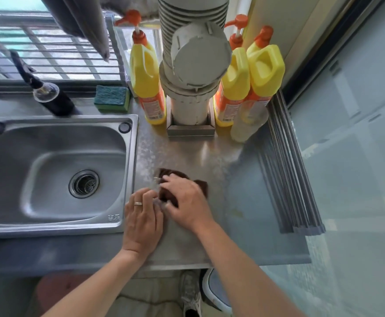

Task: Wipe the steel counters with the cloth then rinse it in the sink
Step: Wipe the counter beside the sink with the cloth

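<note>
The right hand (184, 197) presses the brown cloth (201, 186) on the steel bench (232, 179), beside the sink (56, 133). The left hand (141, 216) lies relaxed, grasping nothing. A wide wipe could knock the yellow bottles (264, 72).

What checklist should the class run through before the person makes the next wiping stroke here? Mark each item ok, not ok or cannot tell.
1. Cloth lies on the steel counter: ok.
2. Right hand presses on the cloth: ok.
3. Left hand rests beside the cloth: ok.
4. Bottles stand behind, apart from the cloth: ok.
5. Sink empty for rinsing: ok.
6. Cloth wet enough: cannot tell.
</note>
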Available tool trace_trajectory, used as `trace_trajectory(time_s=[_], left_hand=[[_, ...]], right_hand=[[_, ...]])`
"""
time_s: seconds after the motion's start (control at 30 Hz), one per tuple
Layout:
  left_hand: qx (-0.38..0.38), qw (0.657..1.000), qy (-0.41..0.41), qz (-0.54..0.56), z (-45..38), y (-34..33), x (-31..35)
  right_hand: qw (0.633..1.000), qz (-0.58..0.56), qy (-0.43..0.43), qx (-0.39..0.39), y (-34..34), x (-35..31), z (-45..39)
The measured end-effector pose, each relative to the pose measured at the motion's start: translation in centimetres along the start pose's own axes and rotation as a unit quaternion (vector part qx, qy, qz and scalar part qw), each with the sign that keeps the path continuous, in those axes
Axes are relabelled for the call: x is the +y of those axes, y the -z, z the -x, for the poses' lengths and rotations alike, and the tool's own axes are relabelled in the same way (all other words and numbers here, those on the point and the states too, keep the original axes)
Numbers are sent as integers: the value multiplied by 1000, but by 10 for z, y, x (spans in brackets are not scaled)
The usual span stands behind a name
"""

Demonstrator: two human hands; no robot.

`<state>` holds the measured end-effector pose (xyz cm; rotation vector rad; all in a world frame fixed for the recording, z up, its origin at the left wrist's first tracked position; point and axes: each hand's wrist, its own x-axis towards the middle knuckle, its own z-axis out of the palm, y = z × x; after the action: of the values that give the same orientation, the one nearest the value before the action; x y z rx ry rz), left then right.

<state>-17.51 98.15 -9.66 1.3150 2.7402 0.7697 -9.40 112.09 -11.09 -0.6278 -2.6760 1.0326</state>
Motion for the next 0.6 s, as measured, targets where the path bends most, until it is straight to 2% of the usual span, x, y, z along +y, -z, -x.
trace_trajectory(time_s=[0.13,0.2,0.37,0.5,0.6], left_hand=[[29,999,39,-10,19,-3,-9],[38,997,70,-17,32,-1,-13],[28,997,75,-12,63,7,-21],[27,996,84,19,65,9,-23],[30,995,89,34,65,8,-24]], right_hand=[[982,52,-155,97,60,52,60],[968,50,-203,138,77,68,91],[938,40,-285,191,41,32,127],[957,60,-223,174,-20,-24,116],[981,39,-152,118,-59,-69,84]])
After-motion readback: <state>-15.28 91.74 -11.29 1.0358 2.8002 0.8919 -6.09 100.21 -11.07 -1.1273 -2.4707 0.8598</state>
